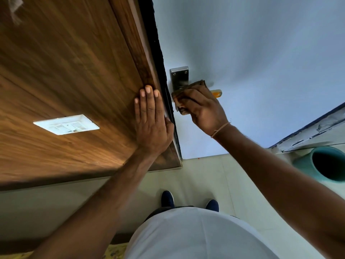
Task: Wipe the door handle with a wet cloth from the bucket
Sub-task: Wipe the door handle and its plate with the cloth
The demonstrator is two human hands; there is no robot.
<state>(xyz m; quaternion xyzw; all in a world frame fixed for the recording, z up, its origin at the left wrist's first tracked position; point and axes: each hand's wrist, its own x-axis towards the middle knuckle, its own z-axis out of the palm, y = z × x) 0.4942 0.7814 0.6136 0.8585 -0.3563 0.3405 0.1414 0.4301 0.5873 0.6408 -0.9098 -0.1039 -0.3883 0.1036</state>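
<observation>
Right hand (203,111) grips the brown cloth (188,88) against the door handle (180,79), just above its knuckles. Left hand (151,120) lies flat on the wooden frame (74,71). Risk: the bunched cloth could slip off the smooth metal.

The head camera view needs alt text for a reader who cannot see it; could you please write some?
A person's right hand presses a brown cloth against the metal door handle on a pale door. Their left hand rests flat on the wooden frame beside it. A teal bucket stands on the floor at right.
</observation>
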